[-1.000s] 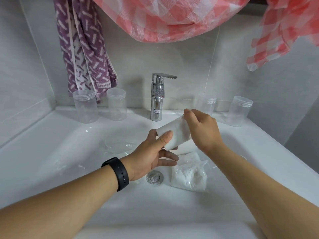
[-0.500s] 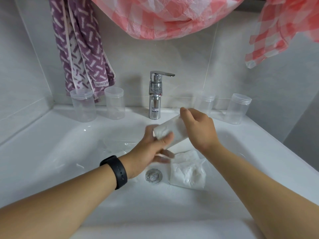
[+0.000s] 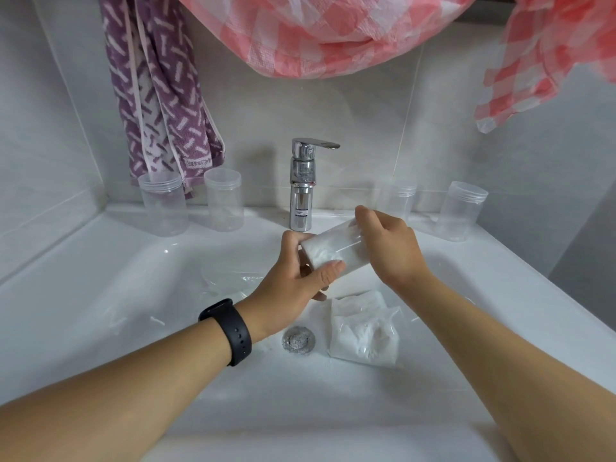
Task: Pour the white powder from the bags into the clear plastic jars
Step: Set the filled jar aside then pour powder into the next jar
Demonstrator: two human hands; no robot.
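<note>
While both hands, left hand [image 3: 296, 278] and right hand [image 3: 388, 248], are gripping a powder-filled jar [image 3: 333, 253] with curled fingers over the sink [image 3: 100, 295], capping seems underway, needing a steady twist

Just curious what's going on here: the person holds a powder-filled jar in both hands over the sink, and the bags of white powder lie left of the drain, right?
Not quite. The head view shows the bags of white powder lying right of the drain, not left. The rest holds: left hand and right hand hold the powder-filled jar over the sink.
</note>
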